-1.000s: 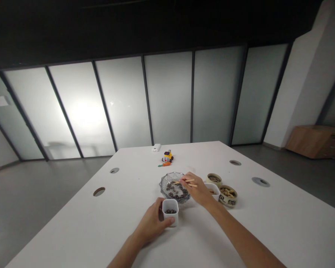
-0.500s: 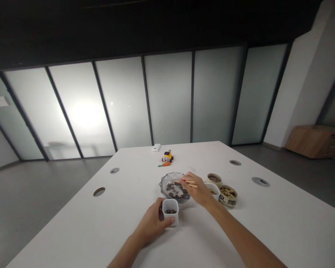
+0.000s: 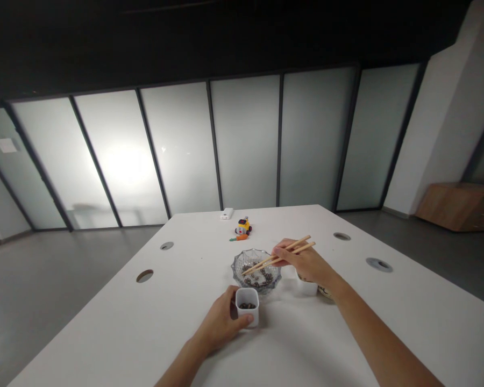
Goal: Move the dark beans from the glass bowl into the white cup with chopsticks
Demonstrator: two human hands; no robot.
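Frosted glass panels are ranged behind a white table, where a fluted glass bowl of dark beans and a square white cup are set almost in line, the cup nearer the person and the bowl just beyond it; whether their sides touch cannot be told. By the left hand the cup is held upright, apparently on the tabletop, with the fingers curled partway around its left side and the thumb laid across the near wall; its mouth is uncovered, and beans are shown low inside. By the right hand, closed in a pinch, a pair of wooden chopsticks is held, their long axis slanted from upper right to lower left over the bowl's right rim. Their tips are set close together inside the bowl's left half, almost straight beyond the cup's mouth; whether a bean is caught between them cannot be made out. To the bowl, placed on its left, the right hand is the nearer of the two. Below the right wrist, a white container and a patterned pot are partly hidden; farther off, a yellow toy car and a toy carrot are seen.
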